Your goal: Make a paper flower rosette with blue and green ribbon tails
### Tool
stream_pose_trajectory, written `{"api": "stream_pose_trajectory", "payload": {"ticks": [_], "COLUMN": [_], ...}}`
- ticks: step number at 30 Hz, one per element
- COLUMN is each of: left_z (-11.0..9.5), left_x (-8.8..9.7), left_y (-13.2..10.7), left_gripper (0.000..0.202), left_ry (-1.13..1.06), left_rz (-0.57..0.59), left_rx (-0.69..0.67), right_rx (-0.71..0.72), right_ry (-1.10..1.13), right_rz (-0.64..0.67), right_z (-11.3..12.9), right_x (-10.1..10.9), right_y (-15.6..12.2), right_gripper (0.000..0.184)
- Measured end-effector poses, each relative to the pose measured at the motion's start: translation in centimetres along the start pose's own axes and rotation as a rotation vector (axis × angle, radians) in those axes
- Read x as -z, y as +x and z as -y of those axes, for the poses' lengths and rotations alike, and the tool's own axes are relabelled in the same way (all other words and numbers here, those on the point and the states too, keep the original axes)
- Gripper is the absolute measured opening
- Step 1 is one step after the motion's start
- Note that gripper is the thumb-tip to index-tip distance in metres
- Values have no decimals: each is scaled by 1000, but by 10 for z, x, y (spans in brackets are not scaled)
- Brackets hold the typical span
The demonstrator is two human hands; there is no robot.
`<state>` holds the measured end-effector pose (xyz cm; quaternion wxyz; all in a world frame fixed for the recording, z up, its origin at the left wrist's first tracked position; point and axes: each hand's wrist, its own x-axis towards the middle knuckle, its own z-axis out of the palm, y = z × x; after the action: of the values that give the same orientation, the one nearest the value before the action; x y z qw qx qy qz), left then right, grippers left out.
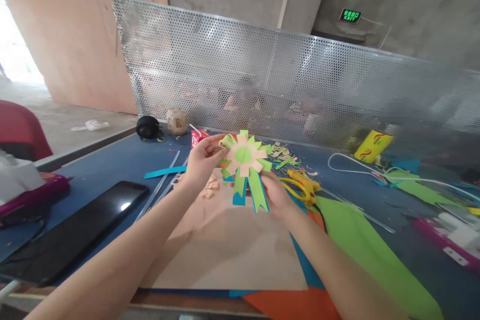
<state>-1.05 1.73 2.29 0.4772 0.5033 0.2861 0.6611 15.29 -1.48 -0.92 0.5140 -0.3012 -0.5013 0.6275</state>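
Note:
Both my hands hold up a paper rosette (243, 156) above a peach sheet of paper (240, 255). Its round face layers green and peach petals about a green centre, and two green and blue ribbon tails hang below. My left hand (204, 157) pinches the rosette's left edge between thumb and fingers. My right hand (275, 192) grips it from the lower right, with some fingers hidden behind the tails. Near my right hand lies a yellow-handled tool (303, 185), probably a glue gun. Peach paper strips (212, 187) lie on the sheet by my left hand.
A black phone (86, 225) lies left. Green paper (360, 240) and orange paper (296, 305) spread at right and front. Behind are a drink carton (198, 136), paper scraps (287, 156), a yellow packet (374, 146) and a perforated metal screen (225, 60). Clear glue sticks (161, 180) lie left.

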Motion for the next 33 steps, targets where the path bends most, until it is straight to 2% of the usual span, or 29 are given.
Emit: {"api": "stream_pose_trajectory", "payload": {"ticks": [3,5,7,8,12,15,20,22,25,27,30,33], "left_z": [0,1,1,1,0,-2,-2,1,9,12,14,13], "left_x": [1,0,0,0,-1,-3,-6,-8,-10,-10,-10,-9], "left_y": [0,0,0,0,-1,-3,-8,-9,-11,-12,-12,-12], "left_gripper": [38,36,33,32,30,31,48,53,50,43,39,41], "left_ry": [31,66,105,120,143,121,62,71,104,127,156,196], "left_rz": [-24,-51,-80,-88,-51,11,153,212,277,311,319,273], "left_rx": [-27,-56,-91,-104,-123,-130,-79,0,137,162,135,120], "right_rx": [-70,-102,-90,-71,4,-5,13,26,28,18,10,15], "right_ry": [58,94,96,75,-34,-38,-22,-17,-22,-34,-53,-63], "right_rz": [71,120,110,77,-94,-128,-158,-162,-153,-142,-141,-151], "right_z": [4,7,7,6,-1,-2,1,2,2,1,-1,-2], "right_x": [-1,-2,-3,-3,-3,-2,-2,-2,-1,0,1,1], "right_y": [-1,-2,-3,-3,0,1,1,2,2,2,3,3], "right_gripper": [36,53,66,64,37,30,28,29,27,26,27,27]}}
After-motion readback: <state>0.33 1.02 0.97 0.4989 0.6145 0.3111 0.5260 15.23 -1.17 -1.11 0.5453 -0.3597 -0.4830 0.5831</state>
